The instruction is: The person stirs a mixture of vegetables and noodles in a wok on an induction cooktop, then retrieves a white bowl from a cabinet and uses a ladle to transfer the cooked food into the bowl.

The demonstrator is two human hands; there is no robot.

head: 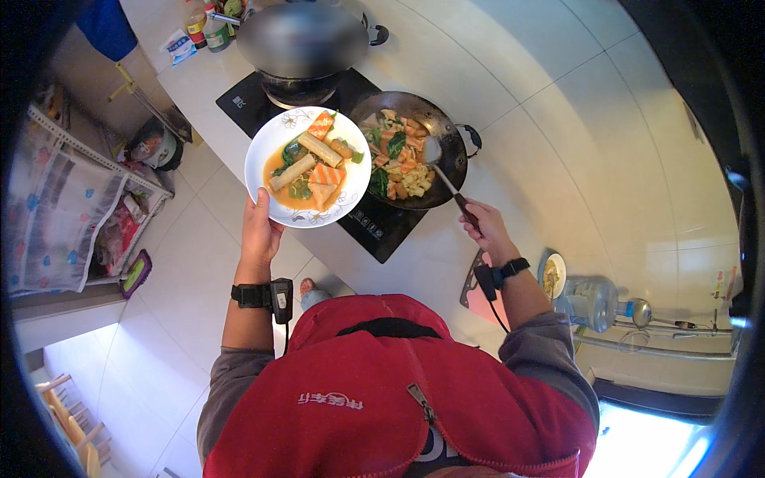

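Observation:
My left hand [263, 230] grips the near rim of a white plate [352, 197] with a flower pattern, thumb on top. On the plate lie pale rolled pieces [293, 172], orange-and-white striped slices [327, 175] and green vegetables in an orange-brown sauce. A dark wok [451, 173] to the plate's right holds more of this mixed food [400, 152], with leafy greens and pale chunks. My right hand [487, 227] is closed around the dark handle of a cooking spatula [448, 178]. The spatula's metal head rests inside the wok, at the right side of the food.
Both wok and a lidded pot [299, 86] stand on a black induction cooktop [382, 236]. Bottles [216, 33] stand behind the pot. At right are a pink cutting board [484, 293], a bowl of food [553, 276] and a large water jug [588, 302]. A covered shelf [66, 209] stands left.

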